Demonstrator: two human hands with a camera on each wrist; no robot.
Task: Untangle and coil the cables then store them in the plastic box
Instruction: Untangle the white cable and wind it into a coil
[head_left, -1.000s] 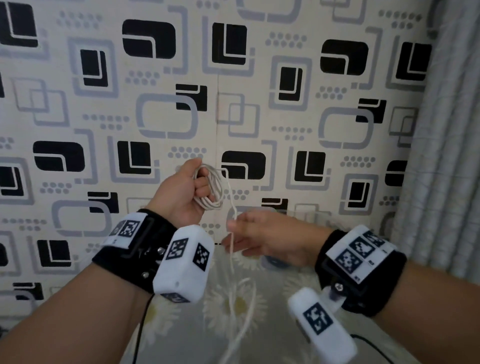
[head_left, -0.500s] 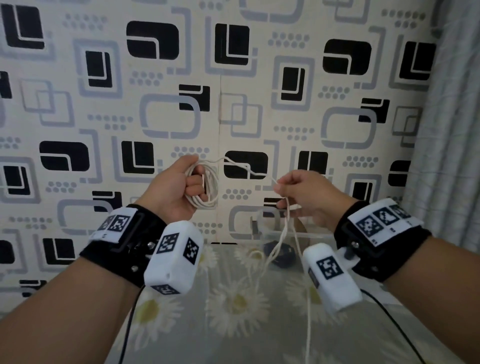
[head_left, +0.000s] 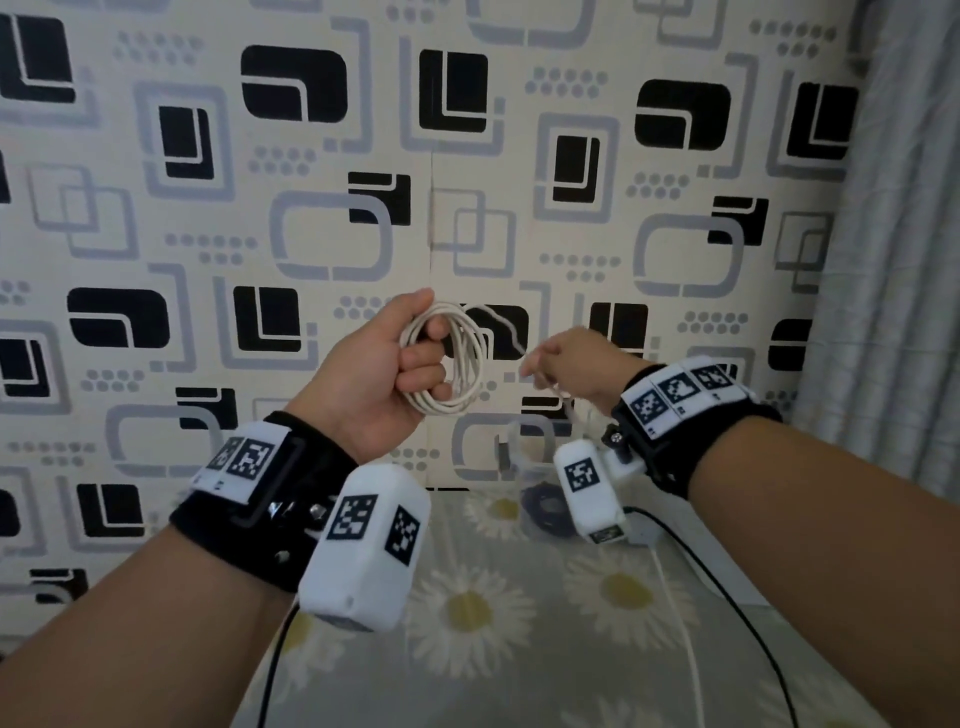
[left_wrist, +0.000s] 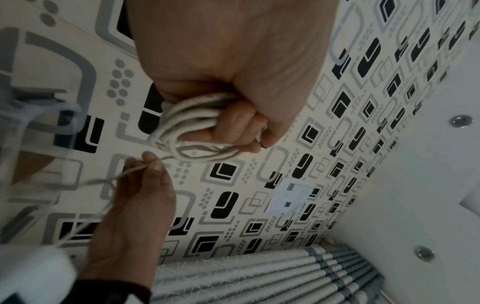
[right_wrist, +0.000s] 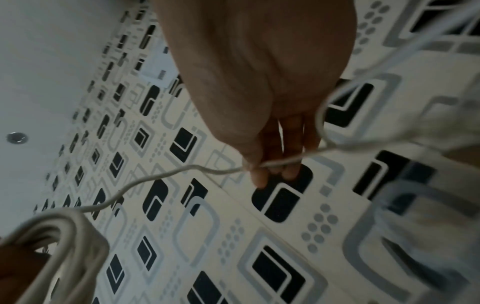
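Observation:
My left hand (head_left: 410, 364) is raised in front of the wall and grips a coil of white cable (head_left: 462, 358) of several loops; in the left wrist view the coil (left_wrist: 192, 131) is wrapped round its curled fingers. My right hand (head_left: 566, 364) is just right of the coil and pinches the free strand (right_wrist: 280, 163) between thumb and fingers. From there the loose cable (head_left: 680, 623) hangs down to the table. The clear plastic box (head_left: 524, 457) stands by the wall below my right hand, with a dark coiled cable (head_left: 543, 512) at its base.
A table with a daisy-print cloth (head_left: 483, 613) lies below my arms. Patterned wallpaper (head_left: 311, 218) fills the back and a grey curtain (head_left: 893, 260) hangs at the right. Black wrist-camera leads (head_left: 727, 597) trail over the cloth.
My right hand rose from low near the table to beside the coil, bringing the strand round. The coil in my left hand has gained cable.

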